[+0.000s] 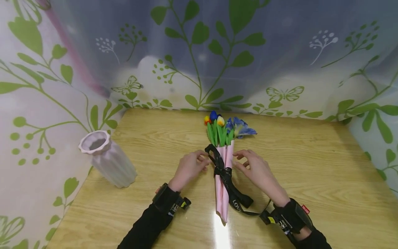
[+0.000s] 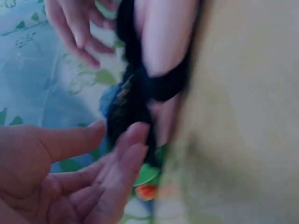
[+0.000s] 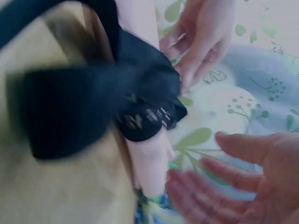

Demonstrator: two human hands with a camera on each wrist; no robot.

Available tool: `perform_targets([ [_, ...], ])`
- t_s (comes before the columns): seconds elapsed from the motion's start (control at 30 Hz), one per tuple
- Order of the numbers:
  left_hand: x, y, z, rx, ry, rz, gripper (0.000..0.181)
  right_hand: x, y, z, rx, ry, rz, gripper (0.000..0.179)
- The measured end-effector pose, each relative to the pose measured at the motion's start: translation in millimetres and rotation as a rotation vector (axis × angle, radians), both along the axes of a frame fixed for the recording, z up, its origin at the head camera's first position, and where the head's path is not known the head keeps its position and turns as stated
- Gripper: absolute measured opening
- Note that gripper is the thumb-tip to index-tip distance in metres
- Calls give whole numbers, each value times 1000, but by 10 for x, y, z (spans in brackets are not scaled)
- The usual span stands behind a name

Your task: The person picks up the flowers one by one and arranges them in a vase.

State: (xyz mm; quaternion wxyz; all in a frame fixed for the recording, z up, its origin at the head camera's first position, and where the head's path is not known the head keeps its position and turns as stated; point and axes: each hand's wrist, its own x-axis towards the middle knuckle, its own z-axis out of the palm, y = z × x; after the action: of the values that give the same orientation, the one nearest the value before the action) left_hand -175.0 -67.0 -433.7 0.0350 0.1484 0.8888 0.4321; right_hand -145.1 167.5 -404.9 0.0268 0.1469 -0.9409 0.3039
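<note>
A small bouquet of artificial flowers lies on the table, its stems rolled in pink wrapping paper (image 1: 219,199). A black ribbon (image 1: 228,183) with pale lettering is tied in a bow around the wrap. Tulips (image 1: 220,121) and a blue flower (image 1: 244,128) stick out at the far end. My left hand (image 1: 191,167) is just left of the bow's upper loop, thumb and fingers apart; whether a fingertip touches the ribbon I cannot tell. On the other side, my right hand (image 1: 255,167) hovers beside the wrap with loosely bent fingers, holding nothing.
A pale ribbed vase (image 1: 115,164) with a wavy rim stands at the table's left side. The wooden table (image 1: 311,155) is bordered behind and at both sides by leaf-printed curtains (image 1: 174,86). Ribbon tails trail to the right of the wrap.
</note>
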Motion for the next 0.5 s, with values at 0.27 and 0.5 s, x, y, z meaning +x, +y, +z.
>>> perform_targets([
  [0.27,-281,194,235,-94,305,-101,16,218,-74,-52,176,267,182,18],
  [0.5,-322,282,27,-284,406,-263,13,359,-100,-154,384,287,184,30],
])
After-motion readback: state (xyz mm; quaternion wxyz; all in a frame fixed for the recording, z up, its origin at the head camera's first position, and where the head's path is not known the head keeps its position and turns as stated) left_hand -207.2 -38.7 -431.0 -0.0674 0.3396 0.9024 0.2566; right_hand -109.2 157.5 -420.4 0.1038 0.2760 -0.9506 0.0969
